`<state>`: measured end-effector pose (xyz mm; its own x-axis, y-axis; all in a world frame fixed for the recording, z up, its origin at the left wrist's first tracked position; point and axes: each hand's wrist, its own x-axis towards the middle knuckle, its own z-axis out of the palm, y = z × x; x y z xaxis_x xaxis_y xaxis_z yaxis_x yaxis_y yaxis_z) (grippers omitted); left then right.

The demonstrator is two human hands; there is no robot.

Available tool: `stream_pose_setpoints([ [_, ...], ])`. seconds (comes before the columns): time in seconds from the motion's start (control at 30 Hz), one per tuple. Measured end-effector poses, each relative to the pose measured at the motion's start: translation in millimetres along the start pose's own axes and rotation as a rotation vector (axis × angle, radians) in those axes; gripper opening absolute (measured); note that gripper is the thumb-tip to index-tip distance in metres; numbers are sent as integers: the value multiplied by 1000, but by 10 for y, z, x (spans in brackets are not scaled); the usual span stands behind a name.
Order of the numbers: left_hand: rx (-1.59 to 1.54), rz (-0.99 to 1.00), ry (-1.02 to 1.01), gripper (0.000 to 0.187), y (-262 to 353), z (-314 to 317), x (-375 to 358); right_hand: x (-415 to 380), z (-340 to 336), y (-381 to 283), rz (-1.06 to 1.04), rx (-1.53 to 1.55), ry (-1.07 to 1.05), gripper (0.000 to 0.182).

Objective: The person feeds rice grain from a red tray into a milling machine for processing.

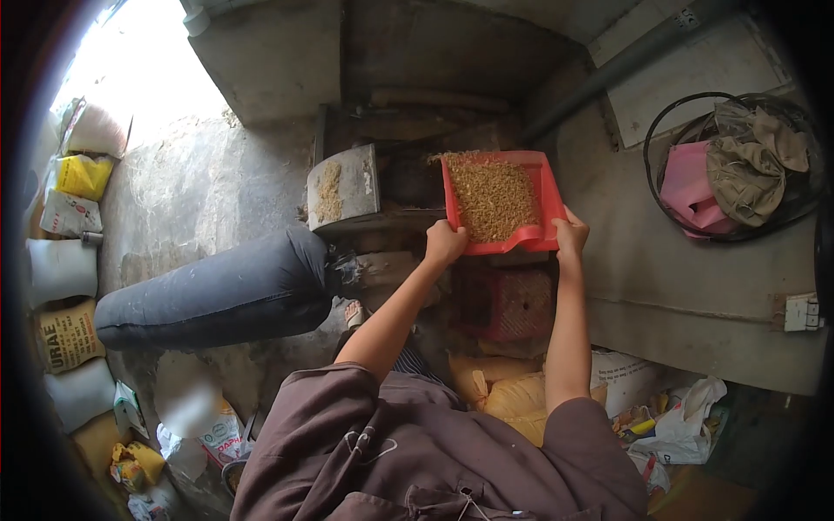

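A red plastic scoop tray full of golden-brown grain or husks is held out in front of me. My left hand is closed on its near left corner. At the near right corner, my right hand grips the rim. Some of the grain lies heaped against the far left edge, where loose bits stick out. Left of the tray is a pale metal chute with a patch of similar grain on it. The fingers under the tray are hidden.
A long dark stuffed fabric tube stretches left from the machine. Below the tray stands a red plastic crate, with yellow sacks nearer me. Several filled sacks line the left side. Cloths and a black cable hang at right.
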<state>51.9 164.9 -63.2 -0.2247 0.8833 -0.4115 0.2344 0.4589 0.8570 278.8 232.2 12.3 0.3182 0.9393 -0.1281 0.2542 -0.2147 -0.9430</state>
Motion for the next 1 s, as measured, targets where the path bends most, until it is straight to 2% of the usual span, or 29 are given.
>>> stream_pose_setpoints([
  [0.37,38,112,125,31,-55,113,-167,-158,-153,103,-17,19,26,46],
  [0.57,47,70,57,29,69,57,-254,-188,-213,104,-30,41,24,47],
  [0.7,42,68,102,30,66,94,-297,-255,-212,25,0,44,32,47],
  [0.77,41,48,41,30,80,88,-318,-271,-233,4,2,43,21,47],
  [0.83,42,63,78,30,22,110,-267,-318,-188,-56,12,20,81,48],
  [0.9,34,72,108,30,31,139,-283,-294,-233,-14,15,30,55,48],
  [1.0,-9,46,35,30,34,111,-311,-235,-277,83,2,41,49,48],
])
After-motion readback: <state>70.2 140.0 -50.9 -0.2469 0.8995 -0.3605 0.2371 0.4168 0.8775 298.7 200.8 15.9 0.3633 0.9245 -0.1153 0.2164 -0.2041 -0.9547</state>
